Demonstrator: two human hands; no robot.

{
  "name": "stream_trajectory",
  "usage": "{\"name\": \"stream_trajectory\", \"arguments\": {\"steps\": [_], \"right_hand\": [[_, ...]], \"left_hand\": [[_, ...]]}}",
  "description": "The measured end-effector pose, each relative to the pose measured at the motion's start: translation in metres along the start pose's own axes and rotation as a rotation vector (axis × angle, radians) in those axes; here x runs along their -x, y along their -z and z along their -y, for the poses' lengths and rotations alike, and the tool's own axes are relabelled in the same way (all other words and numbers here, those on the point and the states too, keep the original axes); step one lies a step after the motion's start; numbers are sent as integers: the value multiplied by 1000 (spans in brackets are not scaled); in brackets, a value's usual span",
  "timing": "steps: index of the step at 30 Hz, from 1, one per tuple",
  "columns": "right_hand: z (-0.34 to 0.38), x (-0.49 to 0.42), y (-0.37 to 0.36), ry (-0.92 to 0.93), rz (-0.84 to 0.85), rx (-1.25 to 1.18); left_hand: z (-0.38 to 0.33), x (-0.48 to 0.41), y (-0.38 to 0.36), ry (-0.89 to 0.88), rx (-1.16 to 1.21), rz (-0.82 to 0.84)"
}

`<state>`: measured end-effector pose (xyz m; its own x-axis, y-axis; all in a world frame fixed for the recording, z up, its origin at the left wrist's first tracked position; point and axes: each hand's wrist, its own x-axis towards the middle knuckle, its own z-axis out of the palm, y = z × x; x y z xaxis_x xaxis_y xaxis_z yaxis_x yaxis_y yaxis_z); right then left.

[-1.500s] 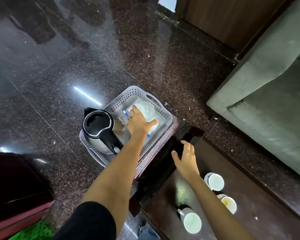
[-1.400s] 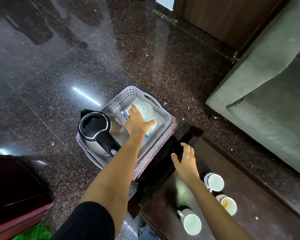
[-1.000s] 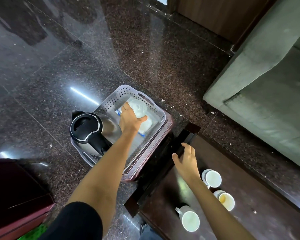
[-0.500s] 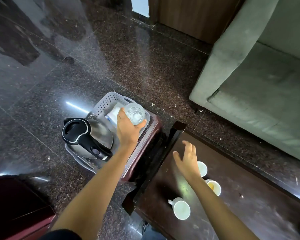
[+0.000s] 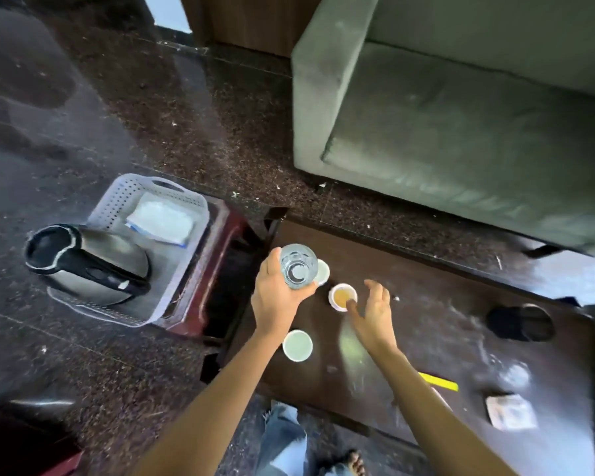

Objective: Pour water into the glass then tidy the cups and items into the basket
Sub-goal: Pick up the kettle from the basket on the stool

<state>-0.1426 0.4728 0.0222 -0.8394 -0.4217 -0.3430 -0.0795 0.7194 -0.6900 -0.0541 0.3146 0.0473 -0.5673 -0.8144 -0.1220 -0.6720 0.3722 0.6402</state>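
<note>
The left hand grips the upright glass, kettle at nine o'clock, while the right hand stays spread, empty.

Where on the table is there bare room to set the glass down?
The left hand holds the glass over three cups, a crowded spot. Bare table lies between the right hand and the dark object.
</note>
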Motion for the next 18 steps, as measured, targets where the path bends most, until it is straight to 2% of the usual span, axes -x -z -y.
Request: {"name": "stream_trajectory", "arguments": {"steps": [11, 14, 18], "right_hand": [[-117, 77, 38, -172, -76, -3], [-139, 94, 38, -238, -67, -20], [-170, 107, 36, -237, -70, 20]], "left_hand": [[-27, 116, -96, -82, -69, 289], [-23, 135, -119, -74, -75, 338], [-13, 153, -149, -31, -75, 408]]}}
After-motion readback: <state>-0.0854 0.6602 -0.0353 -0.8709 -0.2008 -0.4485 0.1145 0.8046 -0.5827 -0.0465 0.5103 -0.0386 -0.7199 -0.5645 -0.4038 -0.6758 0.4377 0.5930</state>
